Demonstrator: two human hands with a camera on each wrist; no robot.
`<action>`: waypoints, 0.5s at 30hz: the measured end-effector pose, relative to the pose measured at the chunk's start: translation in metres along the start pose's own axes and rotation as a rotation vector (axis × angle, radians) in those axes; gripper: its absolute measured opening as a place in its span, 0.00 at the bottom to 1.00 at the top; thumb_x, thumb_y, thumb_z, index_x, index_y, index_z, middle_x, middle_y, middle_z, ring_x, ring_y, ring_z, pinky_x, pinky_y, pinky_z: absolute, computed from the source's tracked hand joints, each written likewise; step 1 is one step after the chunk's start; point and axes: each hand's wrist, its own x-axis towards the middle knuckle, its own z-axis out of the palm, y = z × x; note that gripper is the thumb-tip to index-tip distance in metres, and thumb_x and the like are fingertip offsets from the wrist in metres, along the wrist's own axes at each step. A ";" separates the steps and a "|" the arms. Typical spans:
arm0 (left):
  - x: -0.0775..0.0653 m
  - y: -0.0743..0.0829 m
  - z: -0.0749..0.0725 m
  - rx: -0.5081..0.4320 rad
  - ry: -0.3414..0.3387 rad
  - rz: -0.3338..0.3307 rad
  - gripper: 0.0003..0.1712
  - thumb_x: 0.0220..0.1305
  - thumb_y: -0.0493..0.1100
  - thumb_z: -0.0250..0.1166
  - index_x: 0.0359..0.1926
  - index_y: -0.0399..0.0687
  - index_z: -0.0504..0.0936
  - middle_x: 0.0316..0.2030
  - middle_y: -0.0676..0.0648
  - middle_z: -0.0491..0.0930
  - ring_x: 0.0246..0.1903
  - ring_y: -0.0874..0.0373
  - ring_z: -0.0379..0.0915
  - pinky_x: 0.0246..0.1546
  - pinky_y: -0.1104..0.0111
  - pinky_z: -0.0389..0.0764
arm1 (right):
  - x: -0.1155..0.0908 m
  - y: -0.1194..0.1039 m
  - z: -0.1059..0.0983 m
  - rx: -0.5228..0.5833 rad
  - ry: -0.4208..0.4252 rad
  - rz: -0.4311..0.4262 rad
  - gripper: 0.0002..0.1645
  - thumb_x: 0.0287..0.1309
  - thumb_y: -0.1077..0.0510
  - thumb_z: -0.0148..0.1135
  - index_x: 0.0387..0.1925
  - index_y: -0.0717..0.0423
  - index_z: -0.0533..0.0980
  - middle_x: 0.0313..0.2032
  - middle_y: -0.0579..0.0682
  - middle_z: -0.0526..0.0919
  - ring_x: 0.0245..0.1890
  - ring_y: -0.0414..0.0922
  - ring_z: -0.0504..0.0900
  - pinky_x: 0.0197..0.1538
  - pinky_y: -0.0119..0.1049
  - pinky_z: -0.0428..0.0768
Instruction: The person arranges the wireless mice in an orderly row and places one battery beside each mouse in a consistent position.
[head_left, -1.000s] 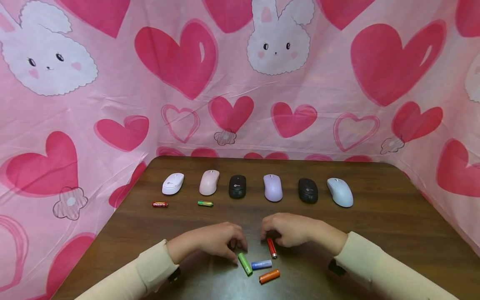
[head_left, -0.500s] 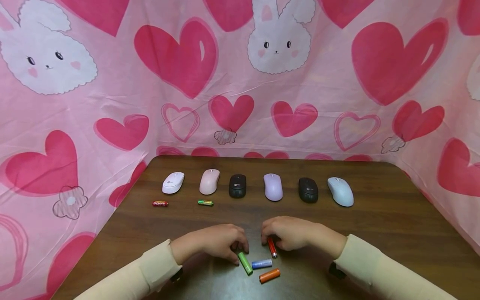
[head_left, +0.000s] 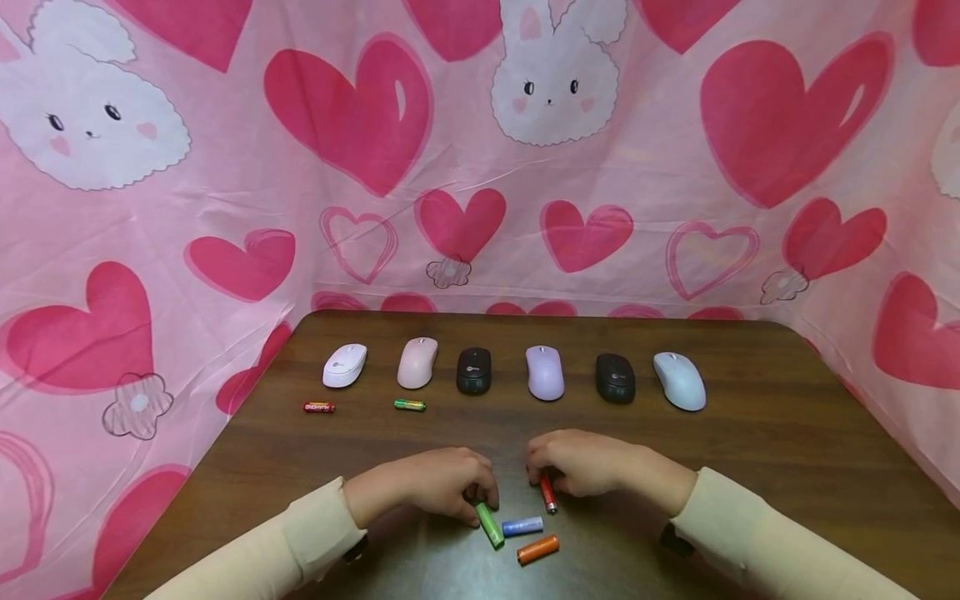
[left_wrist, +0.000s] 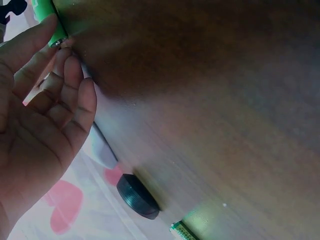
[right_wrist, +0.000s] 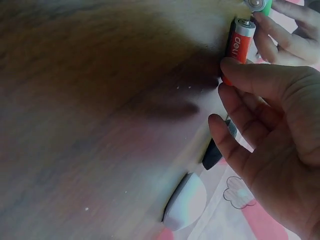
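Note:
My left hand (head_left: pixel 442 483) pinches the upper end of a green battery (head_left: pixel 490 525) between thumb and fingers, low over the table. In the left wrist view the thumb lies against the green battery (left_wrist: pixel 47 22) near its end. Opposite it, my right hand (head_left: pixel 581 462) pinches a red battery (head_left: pixel 550 493) by its far end; the label of this red battery (right_wrist: pixel 239 46) and its silver tip show in the right wrist view. Between and below the hands lie a blue battery (head_left: pixel 522 527) and an orange battery (head_left: pixel 537 550).
Along the back of the brown table (head_left: pixel 735 467) stands a row of several computer mice, from a white mouse (head_left: pixel 345 366) to a pale blue mouse (head_left: pixel 679 381). A small red battery (head_left: pixel 318 407) and a small green-gold battery (head_left: pixel 410 406) lie before the two leftmost mice.
The left hand has come down slightly, its fingers closing round the green battery's end. The right hand and the red battery have shifted a little to the right. The other batteries stay put.

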 end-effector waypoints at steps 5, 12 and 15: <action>0.001 0.000 0.000 -0.001 -0.002 0.010 0.11 0.55 0.41 0.73 0.41 0.52 0.85 0.33 0.62 0.75 0.31 0.73 0.69 0.32 0.82 0.70 | -0.001 0.001 -0.001 0.001 -0.008 0.023 0.15 0.52 0.68 0.68 0.38 0.46 0.82 0.37 0.33 0.74 0.39 0.33 0.74 0.47 0.32 0.75; 0.002 0.001 0.001 0.014 -0.006 -0.002 0.09 0.55 0.40 0.73 0.38 0.53 0.85 0.32 0.63 0.74 0.30 0.73 0.68 0.32 0.81 0.69 | -0.002 0.000 -0.002 0.002 -0.014 0.029 0.14 0.52 0.68 0.68 0.37 0.46 0.82 0.37 0.33 0.74 0.39 0.33 0.74 0.47 0.32 0.75; 0.002 0.001 0.001 0.016 -0.001 0.006 0.09 0.55 0.38 0.73 0.37 0.53 0.85 0.32 0.63 0.74 0.30 0.74 0.69 0.32 0.82 0.69 | -0.002 0.001 -0.002 -0.006 -0.005 0.026 0.14 0.52 0.69 0.68 0.36 0.46 0.82 0.37 0.33 0.74 0.38 0.33 0.74 0.47 0.32 0.75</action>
